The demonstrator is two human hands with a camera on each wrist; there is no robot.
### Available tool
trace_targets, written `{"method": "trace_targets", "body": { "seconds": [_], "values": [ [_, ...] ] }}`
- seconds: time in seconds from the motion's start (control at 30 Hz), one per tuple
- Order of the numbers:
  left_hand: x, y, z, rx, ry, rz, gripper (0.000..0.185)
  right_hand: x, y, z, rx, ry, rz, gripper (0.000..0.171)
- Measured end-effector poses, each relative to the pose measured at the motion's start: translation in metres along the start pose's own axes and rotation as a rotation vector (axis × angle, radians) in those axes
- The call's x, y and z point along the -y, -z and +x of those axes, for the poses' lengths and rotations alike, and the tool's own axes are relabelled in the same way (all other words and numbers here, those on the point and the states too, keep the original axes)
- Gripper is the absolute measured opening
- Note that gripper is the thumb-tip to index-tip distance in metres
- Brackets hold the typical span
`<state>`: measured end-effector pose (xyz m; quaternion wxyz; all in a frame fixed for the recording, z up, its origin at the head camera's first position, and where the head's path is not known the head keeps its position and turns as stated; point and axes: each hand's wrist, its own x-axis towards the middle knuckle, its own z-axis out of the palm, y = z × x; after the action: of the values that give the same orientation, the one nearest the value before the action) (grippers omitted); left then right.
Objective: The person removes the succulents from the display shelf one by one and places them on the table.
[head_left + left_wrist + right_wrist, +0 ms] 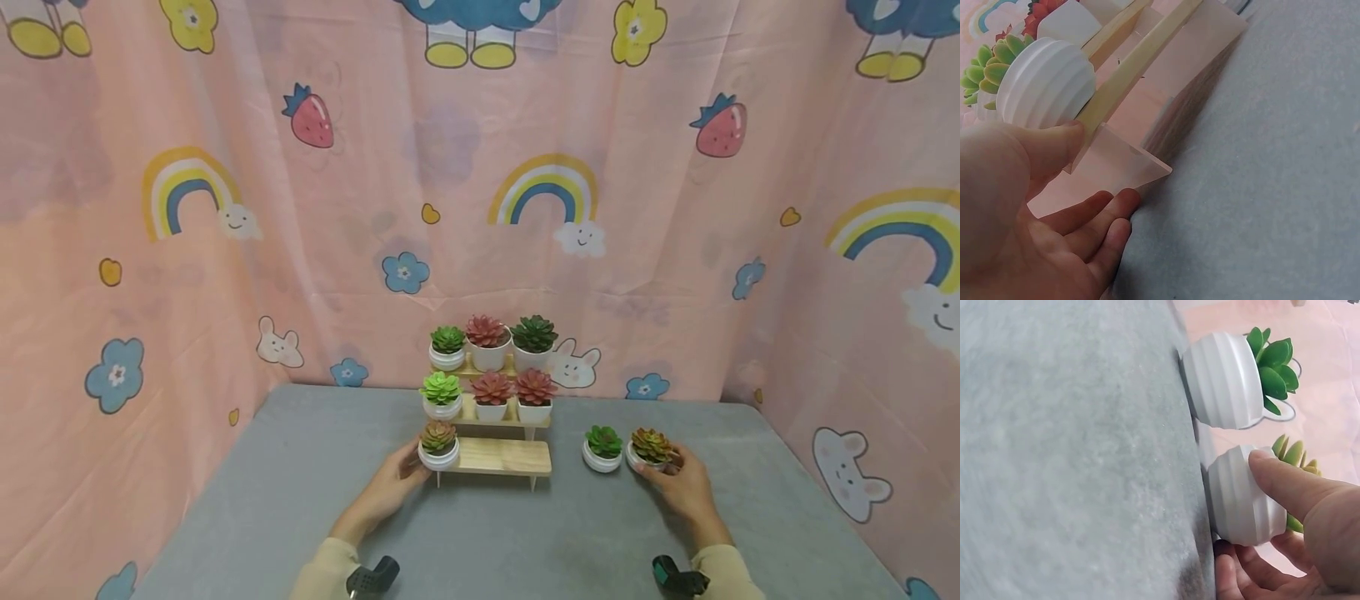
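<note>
A wooden three-tier stand holds small potted succulents on its shelves. At the left end of its lowest shelf sits a reddish-green succulent in a ribbed white pot. My left hand is beside that pot, its thumb against the pot's base and shelf edge. Several relaxed fingers extend below, near the stand's pale leg. On the table to the right, my right hand grips a yellow-green succulent's white pot, thumb on its side. A green succulent in a matching pot stands just left of it.
The middle tier carries a bright green succulent and two red ones. Along the top are a green, a red and a dark green succulent. Behind the grey table hangs a pink patterned curtain.
</note>
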<state>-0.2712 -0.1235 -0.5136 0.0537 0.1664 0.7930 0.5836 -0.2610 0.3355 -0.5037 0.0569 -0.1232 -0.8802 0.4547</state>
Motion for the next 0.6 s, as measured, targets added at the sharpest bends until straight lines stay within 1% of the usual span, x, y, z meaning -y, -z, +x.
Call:
{"method": "trace_targets", "body": {
  "seconds": [0.27,0.43,0.6],
  "values": [
    [-0.001,-0.001,0.000,-0.014,0.017,-0.020,0.064,0.004,0.013,0.000,0.087,-0.004,0.031,0.086],
    [0.000,-0.001,0.001,-0.018,0.024,-0.016,0.064,0.013,0.023,-0.003,0.114,0.006,0.008,0.088],
    [0.000,-0.001,0.001,-0.023,0.036,-0.016,0.064,0.025,0.029,-0.009,0.114,0.026,-0.024,0.091]
  ]
}}
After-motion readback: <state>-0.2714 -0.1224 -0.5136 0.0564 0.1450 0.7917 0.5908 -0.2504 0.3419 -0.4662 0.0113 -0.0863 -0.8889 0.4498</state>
